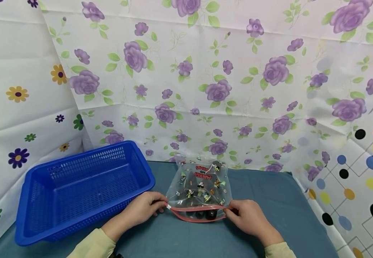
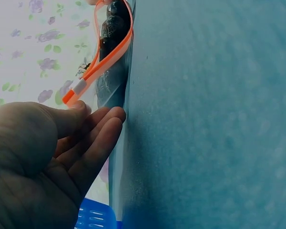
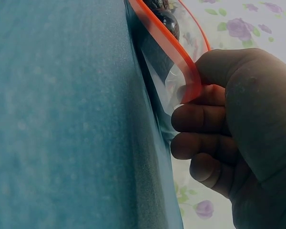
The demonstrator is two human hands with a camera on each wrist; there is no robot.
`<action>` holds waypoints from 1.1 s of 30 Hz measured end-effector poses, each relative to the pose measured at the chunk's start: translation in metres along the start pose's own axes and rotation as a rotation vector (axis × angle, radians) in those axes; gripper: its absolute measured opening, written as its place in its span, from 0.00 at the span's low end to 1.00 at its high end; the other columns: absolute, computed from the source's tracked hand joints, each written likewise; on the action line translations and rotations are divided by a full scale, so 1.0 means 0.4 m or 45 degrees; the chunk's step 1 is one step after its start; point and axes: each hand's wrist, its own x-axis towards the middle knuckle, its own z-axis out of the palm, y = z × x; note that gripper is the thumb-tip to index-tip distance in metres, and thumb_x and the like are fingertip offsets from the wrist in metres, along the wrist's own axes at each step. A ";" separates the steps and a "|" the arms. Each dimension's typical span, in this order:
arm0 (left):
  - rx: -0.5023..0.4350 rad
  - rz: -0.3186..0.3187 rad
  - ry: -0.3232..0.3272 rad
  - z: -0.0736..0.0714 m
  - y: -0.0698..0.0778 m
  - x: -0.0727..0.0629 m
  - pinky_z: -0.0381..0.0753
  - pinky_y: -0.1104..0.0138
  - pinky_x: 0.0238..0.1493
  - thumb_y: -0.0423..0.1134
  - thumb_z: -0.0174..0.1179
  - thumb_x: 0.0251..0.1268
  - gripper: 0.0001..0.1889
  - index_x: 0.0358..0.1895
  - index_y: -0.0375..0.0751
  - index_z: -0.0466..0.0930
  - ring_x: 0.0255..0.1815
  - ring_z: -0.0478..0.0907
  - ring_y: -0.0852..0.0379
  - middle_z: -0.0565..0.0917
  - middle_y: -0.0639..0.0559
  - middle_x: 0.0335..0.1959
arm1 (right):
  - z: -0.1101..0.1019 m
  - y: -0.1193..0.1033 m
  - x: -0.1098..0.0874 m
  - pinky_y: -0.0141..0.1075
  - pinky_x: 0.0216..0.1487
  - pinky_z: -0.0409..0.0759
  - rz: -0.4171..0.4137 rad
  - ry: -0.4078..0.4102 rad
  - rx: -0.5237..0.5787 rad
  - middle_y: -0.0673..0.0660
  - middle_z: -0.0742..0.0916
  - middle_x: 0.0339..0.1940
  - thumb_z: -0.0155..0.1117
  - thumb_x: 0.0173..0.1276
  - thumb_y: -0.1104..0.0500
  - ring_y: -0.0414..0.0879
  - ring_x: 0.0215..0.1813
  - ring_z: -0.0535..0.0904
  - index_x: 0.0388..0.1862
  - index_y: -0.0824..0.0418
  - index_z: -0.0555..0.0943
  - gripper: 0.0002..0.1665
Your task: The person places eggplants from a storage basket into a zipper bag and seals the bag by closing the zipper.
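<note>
A clear zip bag printed with cartoon figures lies on the blue-green cloth, its red-edged mouth facing me and parted. Dark round things show inside, near the opening; their kind is unclear. With thumb and fingers, my left hand pinches the bag's left corner beside the white zip slider. My right hand pinches the opposite corner, thumb against the red strip, the other fingers curled below. In the left wrist view, the dark things sit in a row between the two strips.
A blue perforated basket stands on the cloth to the left, close to my left forearm. Behind the table hangs a sheet with purple flowers. Patterned sheets also close off the left and right sides. A small dark object shows at the bottom edge.
</note>
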 end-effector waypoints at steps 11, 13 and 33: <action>-0.120 -0.030 0.045 0.006 0.003 -0.005 0.90 0.62 0.31 0.36 0.60 0.88 0.09 0.46 0.43 0.89 0.32 0.85 0.52 0.86 0.48 0.35 | -0.006 -0.003 -0.002 0.32 0.26 0.76 0.007 -0.044 0.138 0.32 0.82 0.25 0.78 0.77 0.52 0.29 0.23 0.74 0.34 0.39 0.87 0.11; -0.138 -0.039 0.047 0.005 0.004 -0.005 0.90 0.62 0.31 0.35 0.60 0.89 0.09 0.46 0.43 0.89 0.32 0.85 0.52 0.85 0.47 0.36 | -0.007 -0.003 -0.002 0.33 0.26 0.77 0.014 -0.046 0.158 0.33 0.82 0.27 0.81 0.75 0.50 0.30 0.25 0.75 0.36 0.39 0.87 0.10; -0.245 -0.069 0.040 0.010 0.010 0.000 0.91 0.57 0.32 0.36 0.59 0.89 0.10 0.48 0.36 0.87 0.32 0.84 0.50 0.85 0.44 0.35 | 0.065 -0.139 0.062 0.30 0.33 0.76 -0.339 0.164 0.096 0.42 0.84 0.40 0.82 0.74 0.50 0.37 0.33 0.76 0.44 0.46 0.88 0.09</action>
